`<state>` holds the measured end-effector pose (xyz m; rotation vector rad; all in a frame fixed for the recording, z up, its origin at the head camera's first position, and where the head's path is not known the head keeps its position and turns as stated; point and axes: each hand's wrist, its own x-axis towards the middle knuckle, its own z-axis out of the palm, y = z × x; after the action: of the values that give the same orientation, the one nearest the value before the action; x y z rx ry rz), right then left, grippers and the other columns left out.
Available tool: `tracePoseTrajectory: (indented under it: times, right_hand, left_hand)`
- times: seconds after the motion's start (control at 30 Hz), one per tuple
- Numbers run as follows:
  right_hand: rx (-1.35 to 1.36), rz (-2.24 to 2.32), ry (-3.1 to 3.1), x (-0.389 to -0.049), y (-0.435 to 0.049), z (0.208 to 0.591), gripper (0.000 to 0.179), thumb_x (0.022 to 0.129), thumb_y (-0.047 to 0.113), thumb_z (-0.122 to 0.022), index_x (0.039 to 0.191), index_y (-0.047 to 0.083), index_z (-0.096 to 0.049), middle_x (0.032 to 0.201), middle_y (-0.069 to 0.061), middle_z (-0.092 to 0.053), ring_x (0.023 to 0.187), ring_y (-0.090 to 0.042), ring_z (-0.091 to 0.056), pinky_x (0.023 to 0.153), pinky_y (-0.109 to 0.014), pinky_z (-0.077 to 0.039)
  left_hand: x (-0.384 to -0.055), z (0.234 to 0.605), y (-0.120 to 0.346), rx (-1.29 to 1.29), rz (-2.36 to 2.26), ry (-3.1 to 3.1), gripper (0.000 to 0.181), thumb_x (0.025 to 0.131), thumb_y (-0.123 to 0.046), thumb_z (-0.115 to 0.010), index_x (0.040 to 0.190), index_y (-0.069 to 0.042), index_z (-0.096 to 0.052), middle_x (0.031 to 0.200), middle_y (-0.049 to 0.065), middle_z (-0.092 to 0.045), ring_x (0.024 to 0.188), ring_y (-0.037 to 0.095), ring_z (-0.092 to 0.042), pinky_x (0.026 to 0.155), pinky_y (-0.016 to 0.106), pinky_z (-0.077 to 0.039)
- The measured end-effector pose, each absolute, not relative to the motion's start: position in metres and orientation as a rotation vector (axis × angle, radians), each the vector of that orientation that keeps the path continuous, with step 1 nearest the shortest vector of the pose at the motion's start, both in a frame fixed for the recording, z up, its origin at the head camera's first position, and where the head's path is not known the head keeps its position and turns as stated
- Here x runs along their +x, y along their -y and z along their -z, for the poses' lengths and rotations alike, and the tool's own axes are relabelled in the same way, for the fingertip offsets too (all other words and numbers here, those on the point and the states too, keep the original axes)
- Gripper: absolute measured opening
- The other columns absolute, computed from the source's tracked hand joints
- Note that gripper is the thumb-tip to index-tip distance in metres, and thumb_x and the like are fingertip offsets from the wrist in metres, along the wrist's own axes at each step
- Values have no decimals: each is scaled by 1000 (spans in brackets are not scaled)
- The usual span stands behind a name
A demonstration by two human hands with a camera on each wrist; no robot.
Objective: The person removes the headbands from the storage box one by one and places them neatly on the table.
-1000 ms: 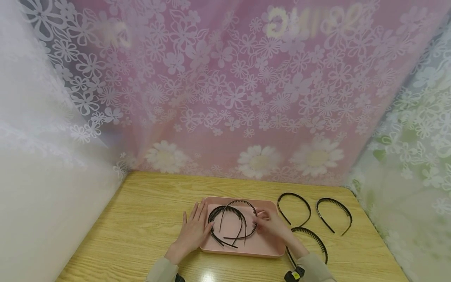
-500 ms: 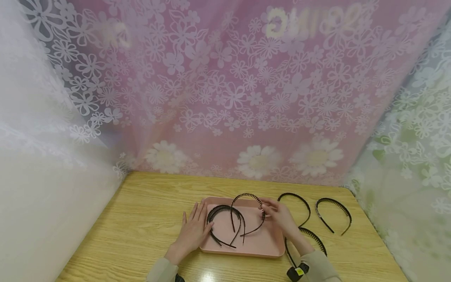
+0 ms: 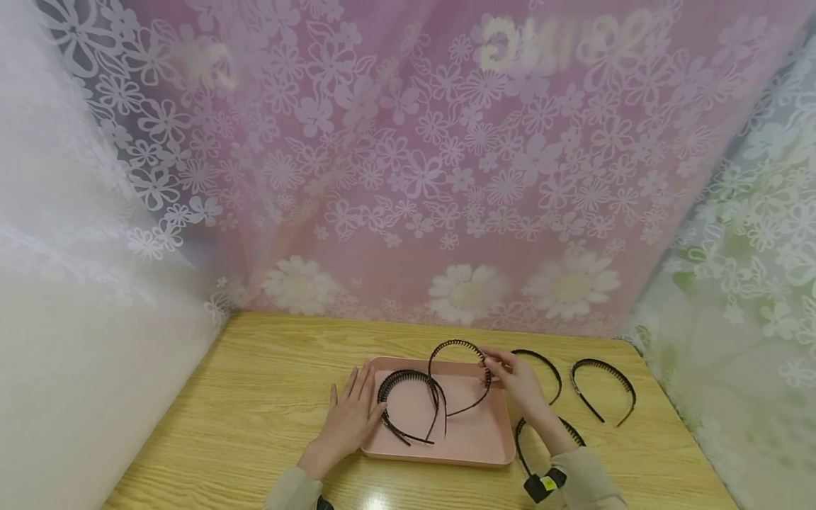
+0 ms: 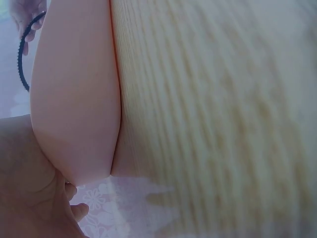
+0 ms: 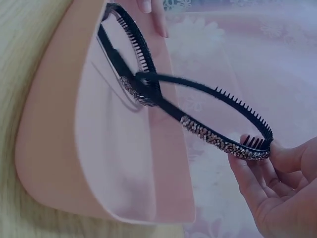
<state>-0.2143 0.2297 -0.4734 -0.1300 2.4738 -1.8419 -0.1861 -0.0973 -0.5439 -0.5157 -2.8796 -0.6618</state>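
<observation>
My right hand (image 3: 519, 382) pinches a black toothed headband (image 3: 456, 343) by its side, raised over the far right part of the pink tray (image 3: 468, 457). In the right wrist view, that headband (image 5: 210, 137) has a glittery, beaded outer face, with its lower ends by the other headbands. More black headbands (image 3: 408, 374) lie overlapped in the tray's left half; how many is hard to tell. My left hand (image 3: 347, 418) rests on the tray's left rim, fingers straight and spread, thumb over the inside. In the left wrist view, the tray's outer wall (image 4: 79, 94) hides most of the contents.
Right of the tray, three more black headbands lie on the wooden table (image 3: 274, 375): one at the back (image 3: 542, 358), one at the far right (image 3: 604, 363), and one nearer (image 3: 519, 443), partly under my right forearm. A pink flowered curtain (image 3: 408, 212) hangs behind.
My right hand has lifted the headband up and moved it right and away from the overlapped ones. The left hand and the tray have stayed in place.
</observation>
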Motion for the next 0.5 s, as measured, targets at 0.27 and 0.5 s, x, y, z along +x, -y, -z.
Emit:
tracePoseTrajectory:
  times: [0.27, 0.5]
  right_hand:
    - [-125, 1895, -2450, -217, -239, 468, 41, 107, 7, -49, 146, -6, -48, 123, -30, -61, 89, -23, -70, 85, -44, -60]
    - [-154, 1861, -2495, -217, -245, 463, 41, 107, 8, -50, 145, -6, -49, 118, -23, -66, 93, -29, -72, 83, -41, -61]
  left_hand:
    - [-187, 545, 97, -519, 669, 2870, 68, 106, -34, -54, 158, 2, -30, 165, 19, -26, 149, 44, -27, 111, 77, -19]
    - [-187, 544, 97, -519, 667, 2868, 68, 105, -34, -54, 158, 2, -30, 165, 19, -26, 149, 44, -26, 111, 77, -19]
